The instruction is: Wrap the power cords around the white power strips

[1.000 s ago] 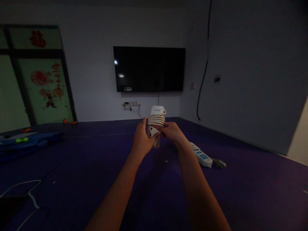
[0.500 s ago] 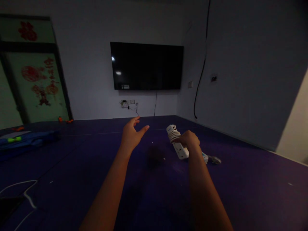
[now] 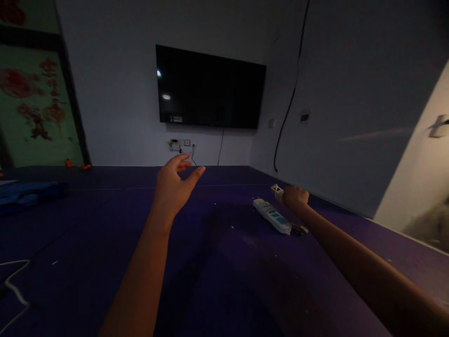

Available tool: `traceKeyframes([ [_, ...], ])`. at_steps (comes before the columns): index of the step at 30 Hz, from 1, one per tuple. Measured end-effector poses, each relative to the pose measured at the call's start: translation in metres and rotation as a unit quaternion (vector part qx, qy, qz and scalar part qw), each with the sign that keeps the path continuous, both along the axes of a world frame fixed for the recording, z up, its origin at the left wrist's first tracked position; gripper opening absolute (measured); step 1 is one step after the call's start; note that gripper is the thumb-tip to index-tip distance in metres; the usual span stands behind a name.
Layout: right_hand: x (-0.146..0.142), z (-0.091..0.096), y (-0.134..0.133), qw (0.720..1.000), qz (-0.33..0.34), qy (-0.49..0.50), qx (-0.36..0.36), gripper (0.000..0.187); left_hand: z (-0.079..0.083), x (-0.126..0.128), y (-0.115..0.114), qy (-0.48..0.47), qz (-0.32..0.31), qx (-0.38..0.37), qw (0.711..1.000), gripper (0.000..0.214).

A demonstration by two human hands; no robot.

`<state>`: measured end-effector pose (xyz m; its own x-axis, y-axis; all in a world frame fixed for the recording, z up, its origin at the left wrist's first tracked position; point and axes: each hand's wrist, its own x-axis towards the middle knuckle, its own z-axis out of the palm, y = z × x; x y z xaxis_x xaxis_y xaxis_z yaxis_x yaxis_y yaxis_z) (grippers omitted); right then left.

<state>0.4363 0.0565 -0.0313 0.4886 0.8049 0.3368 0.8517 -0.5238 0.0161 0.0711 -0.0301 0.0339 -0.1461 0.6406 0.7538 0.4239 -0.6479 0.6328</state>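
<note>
My right hand (image 3: 296, 196) is closed around a white power strip (image 3: 277, 191) wrapped in its own cord; only the far end shows past my fingers. Just left of and below that hand, a second white power strip (image 3: 275, 218) with blue markings lies on the purple surface (image 3: 224, 281). Cord is wound round its far end, and a grey plug (image 3: 299, 229) rests at its near end. My left hand (image 3: 173, 185) hovers over the surface with thumb and fingers apart, holding nothing.
A blue folded cloth (image 3: 31, 191) and orange objects (image 3: 84, 166) lie at the left. A white cable (image 3: 16, 290) curls at the lower left. A black cable (image 3: 287, 119) hangs down the right wall. A television (image 3: 210, 89) is mounted on the back wall.
My right hand has carried the held power strip to the right, uncovering the other strip on the surface. My left hand stays open and sits slightly further left in view. The camera has turned right.
</note>
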Motion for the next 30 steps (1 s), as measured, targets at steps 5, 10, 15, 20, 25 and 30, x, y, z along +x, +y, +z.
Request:
traceKeyframes([
  [5,0.026,-0.042,0.005,0.999,-0.017,-0.012,-0.039,0.027,-0.001,0.01,-0.006,0.041,-0.017,-0.008,0.999,0.048],
  [10,0.04,-0.065,0.014,0.998,-0.015,-0.03,-0.059,0.031,-0.002,0.014,-0.005,0.054,-0.014,-0.015,0.998,0.048],
  [15,0.037,-0.071,0.025,0.997,-0.022,-0.019,-0.074,0.033,-0.002,0.017,-0.004,0.069,-0.011,-0.021,0.997,0.048],
  [20,0.037,-0.071,0.027,0.995,-0.003,0.032,-0.091,0.032,-0.003,0.016,-0.005,0.073,-0.017,-0.018,0.997,0.048],
  [25,0.05,-0.068,0.019,0.99,0.083,0.061,-0.095,0.03,-0.002,0.012,-0.005,0.064,-0.022,-0.02,0.998,0.048],
  [30,0.066,-0.065,0.003,0.99,0.118,0.064,-0.051,0.04,0.0,0.009,-0.008,0.058,-0.032,-0.02,0.998,0.048],
])
